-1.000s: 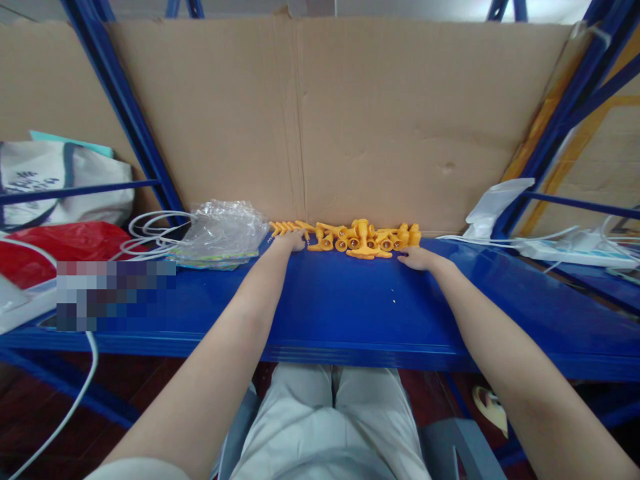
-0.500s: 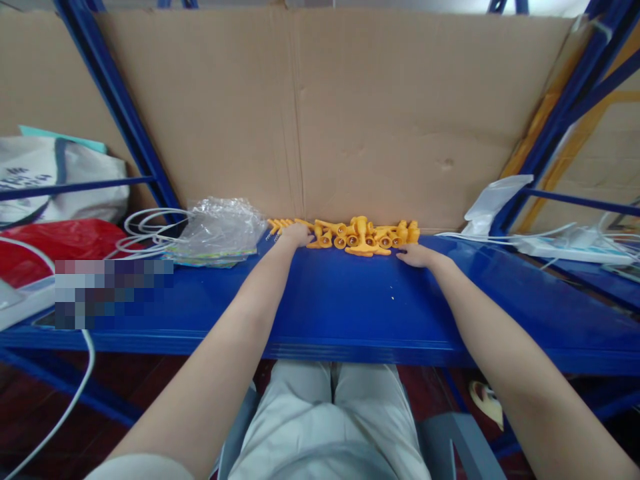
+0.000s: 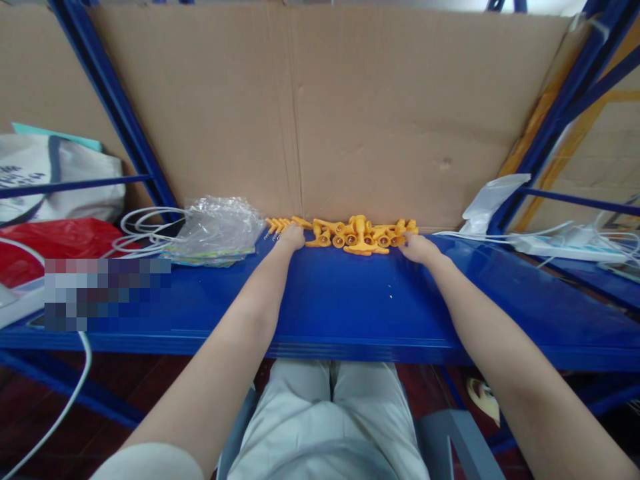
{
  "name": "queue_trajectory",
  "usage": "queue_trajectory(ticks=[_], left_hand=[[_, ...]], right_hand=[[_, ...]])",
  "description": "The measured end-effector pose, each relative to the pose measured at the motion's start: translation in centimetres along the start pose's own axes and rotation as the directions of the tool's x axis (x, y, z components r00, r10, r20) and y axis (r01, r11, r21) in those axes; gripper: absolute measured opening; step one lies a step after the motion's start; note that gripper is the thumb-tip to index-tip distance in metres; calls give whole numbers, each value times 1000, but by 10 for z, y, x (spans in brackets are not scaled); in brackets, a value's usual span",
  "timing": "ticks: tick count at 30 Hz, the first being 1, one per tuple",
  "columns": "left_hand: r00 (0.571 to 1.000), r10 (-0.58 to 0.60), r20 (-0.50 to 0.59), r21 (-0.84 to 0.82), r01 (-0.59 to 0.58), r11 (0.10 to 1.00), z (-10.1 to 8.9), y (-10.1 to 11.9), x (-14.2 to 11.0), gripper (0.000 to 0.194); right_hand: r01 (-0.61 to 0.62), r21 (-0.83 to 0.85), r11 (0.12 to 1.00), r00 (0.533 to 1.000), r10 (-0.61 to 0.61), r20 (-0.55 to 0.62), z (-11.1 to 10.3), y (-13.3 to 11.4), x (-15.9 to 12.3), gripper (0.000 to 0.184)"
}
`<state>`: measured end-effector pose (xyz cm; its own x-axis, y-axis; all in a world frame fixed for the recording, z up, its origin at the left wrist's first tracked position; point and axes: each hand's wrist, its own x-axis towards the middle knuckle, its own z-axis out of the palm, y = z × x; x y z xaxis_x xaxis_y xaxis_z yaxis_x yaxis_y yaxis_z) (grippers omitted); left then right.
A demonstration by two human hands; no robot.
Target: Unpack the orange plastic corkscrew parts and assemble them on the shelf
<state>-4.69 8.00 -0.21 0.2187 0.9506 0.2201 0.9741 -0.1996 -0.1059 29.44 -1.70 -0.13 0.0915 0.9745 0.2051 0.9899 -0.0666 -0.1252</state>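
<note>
Pieces of yellow plastic lie in a long heap on a blue table, with a cardboard panel standing behind the heap. At the heap's left end is the left hand, fingers curled and mostly hidden; at its right end, the right hand, fingers partly bent (whether either grips a piece is unclear). Left of the heap lies clear plastic.

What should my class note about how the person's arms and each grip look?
The left arm and right arm look bare and unmarked, with nothing worn at the wrists; a pale sleeve shows at the left one's near end. The left grip and right grip are ungloved hands; finer details are too small to tell.
</note>
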Motion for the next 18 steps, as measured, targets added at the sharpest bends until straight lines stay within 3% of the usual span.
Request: queue_trajectory(ticks=[6, 12, 18], left_hand=[[993, 30, -110, -50, -35, 998, 2, -8, -16, 50], [991, 66, -115, -35, -70, 997, 8, -11, -13, 44], [986, 88, -140, -82, -100, 992, 12, -14, -8, 45]], right_hand=[[121, 24, 992, 993, -120, -9, 9, -3, -1, 59], [42, 48, 998, 997, -39, -68, 17, -15, -3, 52], [46, 113, 993, 984, -25, -177, 17, -18, 2, 42]])
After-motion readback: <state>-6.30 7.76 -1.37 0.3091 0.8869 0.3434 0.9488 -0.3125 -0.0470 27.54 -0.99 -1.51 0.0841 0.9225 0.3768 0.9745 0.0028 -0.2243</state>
